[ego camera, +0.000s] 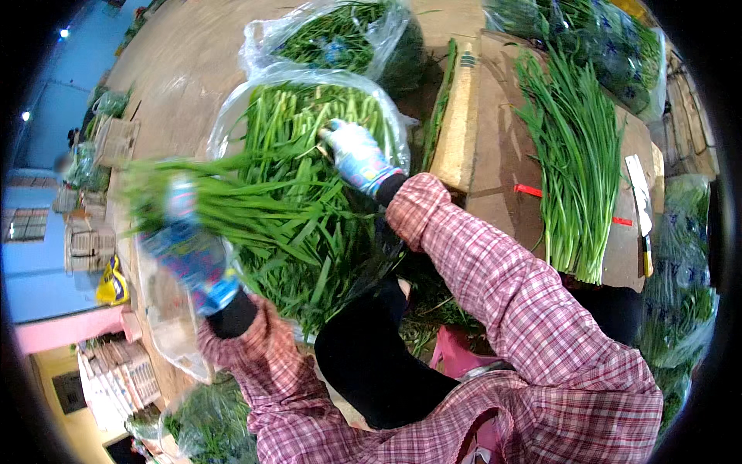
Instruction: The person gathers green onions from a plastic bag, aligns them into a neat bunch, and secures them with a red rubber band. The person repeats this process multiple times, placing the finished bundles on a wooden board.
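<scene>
A patterned glove covers my left hand (191, 255), which is blurred and closed around a bunch of long green leaves (249, 191) at the left. My right hand (355, 152), also gloved, touches the pale stalk ends of greens (290, 113) in an open clear plastic bag (223, 124); whether its fingers grip any stalks cannot be told. To the right, a bundle of garlic chives (579, 168) lies on a brown board (498, 151), over a red strip (527, 190). Beside it lies a knife (639, 197) with a yellow and black handle.
A second bag of greens (330, 49) stands behind the first. Filled plastic bags (675, 261) line the right side. A wooden beam (458, 127) edges the board. A pink plastic stool (455, 354) is near my legs, and crates (90, 243) stand far left.
</scene>
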`<state>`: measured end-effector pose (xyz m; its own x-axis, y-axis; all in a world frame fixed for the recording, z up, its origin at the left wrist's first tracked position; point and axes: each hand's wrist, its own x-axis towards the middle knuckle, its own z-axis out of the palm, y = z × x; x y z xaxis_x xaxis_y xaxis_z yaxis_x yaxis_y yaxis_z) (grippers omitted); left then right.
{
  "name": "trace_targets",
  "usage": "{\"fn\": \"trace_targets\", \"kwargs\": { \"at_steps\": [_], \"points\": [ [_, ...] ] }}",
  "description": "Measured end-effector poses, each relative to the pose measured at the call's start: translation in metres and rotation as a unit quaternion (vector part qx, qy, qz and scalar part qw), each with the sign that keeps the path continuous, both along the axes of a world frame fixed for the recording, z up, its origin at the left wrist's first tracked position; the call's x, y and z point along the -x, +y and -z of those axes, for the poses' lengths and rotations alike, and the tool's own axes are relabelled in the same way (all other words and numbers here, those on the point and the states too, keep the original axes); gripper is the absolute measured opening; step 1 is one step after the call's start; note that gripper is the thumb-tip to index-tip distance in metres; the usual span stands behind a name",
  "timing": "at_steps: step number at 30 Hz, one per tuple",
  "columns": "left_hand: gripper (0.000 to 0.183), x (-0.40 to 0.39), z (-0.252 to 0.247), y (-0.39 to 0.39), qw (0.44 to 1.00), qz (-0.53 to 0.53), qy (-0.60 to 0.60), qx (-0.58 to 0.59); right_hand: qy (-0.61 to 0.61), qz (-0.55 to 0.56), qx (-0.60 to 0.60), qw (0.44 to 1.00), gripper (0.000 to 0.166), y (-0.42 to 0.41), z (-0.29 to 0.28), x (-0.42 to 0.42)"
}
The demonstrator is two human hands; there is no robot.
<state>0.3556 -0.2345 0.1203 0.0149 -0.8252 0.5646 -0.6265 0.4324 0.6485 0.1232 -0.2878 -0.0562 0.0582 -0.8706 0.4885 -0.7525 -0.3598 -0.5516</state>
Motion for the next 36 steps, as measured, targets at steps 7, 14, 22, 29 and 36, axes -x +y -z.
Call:
{"fn": "trace_targets", "kwargs": {
  "at_steps": [7,14,22,29,36],
  "points": [
    [0.059,0.053,-0.016,0.013,0.981,0.109,0.155,-0.045,-0.047,-0.05,-0.051,0.996,0.052,0.016,-0.08,0.024],
    [0.073,0.078,0.02,0.016,0.976,0.194,0.062,-0.07,-0.458,-0.325,-0.138,0.816,0.061,0.055,-0.154,-0.012],
    [0.05,0.025,0.018,0.015,0.874,0.256,0.313,-0.27,-0.529,-0.235,-0.113,0.807,0.027,0.083,-0.145,-0.018],
    [0.037,-0.008,0.118,0.017,0.627,0.322,0.545,-0.455,-0.483,-0.266,-0.089,0.829,0.017,0.102,-0.178,-0.044],
    [0.029,-0.106,0.162,0.022,0.85,0.071,0.249,-0.459,-0.43,-0.186,0.163,0.868,0.015,0.074,-0.251,0.019]
  ]
}}
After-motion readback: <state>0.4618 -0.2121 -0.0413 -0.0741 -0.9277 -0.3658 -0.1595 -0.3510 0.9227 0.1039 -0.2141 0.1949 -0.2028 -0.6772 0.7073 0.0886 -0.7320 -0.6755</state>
